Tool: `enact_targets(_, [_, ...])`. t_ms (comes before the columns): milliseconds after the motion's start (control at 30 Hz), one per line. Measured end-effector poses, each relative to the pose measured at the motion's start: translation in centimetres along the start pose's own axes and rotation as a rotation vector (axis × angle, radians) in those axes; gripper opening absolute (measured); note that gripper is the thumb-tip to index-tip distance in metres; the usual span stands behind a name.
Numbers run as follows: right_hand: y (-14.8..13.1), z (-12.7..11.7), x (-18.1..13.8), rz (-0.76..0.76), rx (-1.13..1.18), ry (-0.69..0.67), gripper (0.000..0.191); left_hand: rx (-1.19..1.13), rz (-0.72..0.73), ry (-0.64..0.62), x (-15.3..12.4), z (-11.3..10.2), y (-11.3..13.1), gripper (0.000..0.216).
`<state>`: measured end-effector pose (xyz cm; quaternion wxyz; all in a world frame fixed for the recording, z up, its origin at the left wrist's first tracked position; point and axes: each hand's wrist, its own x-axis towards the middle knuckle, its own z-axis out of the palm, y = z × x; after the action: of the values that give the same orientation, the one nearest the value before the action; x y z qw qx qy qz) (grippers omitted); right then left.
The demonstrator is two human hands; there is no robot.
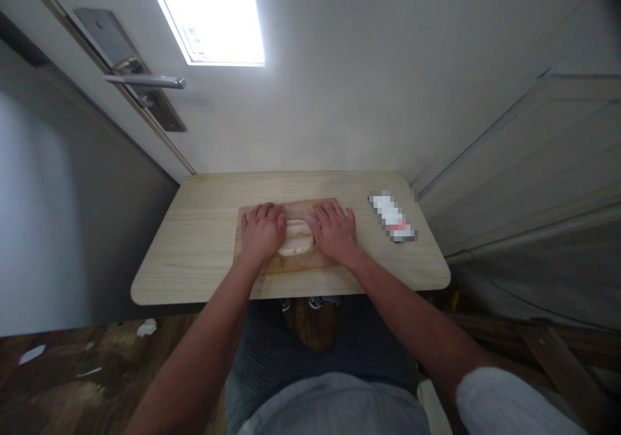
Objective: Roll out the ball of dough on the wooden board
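Note:
A flattened piece of pale dough (295, 247) lies on a brown wooden board (286, 265) at the middle of the table. Across its far part runs a pale raised band; I cannot tell whether this is a fold of dough or a rolling pin. At the dough's left side, my left hand (264, 231) rests palm down with its fingers stretched forward. My right hand (336, 231) lies palm down at the right side, fingers spread and thumb by the dough's edge. Both palms hide what is under them.
The light wood table (194, 241) has rounded corners and stands against a white door with a metal handle (150, 81). A blurred-out phone-like object (392, 216) lies at the table's right. Paper scraps (147, 327) litter the floor at left.

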<state>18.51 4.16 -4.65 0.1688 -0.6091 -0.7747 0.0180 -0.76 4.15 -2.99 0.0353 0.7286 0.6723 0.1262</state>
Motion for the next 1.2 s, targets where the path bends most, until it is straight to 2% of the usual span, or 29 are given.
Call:
enact_targets(267, [0.5, 1.2, 2.1, 0.018, -0.021, -0.015, 0.049, -0.014, -0.025, -0.078, 2.4, 0.3, -0.8, 0.046])
enact_targets(433, [0.6, 1.8, 2.5, 0.026, -0.020, -0.009, 0.049, -0.036, -0.022, -0.096, 3.0, 0.7, -1.1, 0.047])
enact_targets(933, [0.0, 0.5, 0.8, 0.001, -0.019, 0.034, 0.044, 0.010, 0.028, -0.009, 1.3, 0.7, -0.8, 0.044])
enact_targets(1200, [0.0, 0.1, -0.4, 0.004, -0.009, 0.012, 0.047, -0.019, 0.041, 0.013, -0.3, 0.2, -0.2, 0.046])
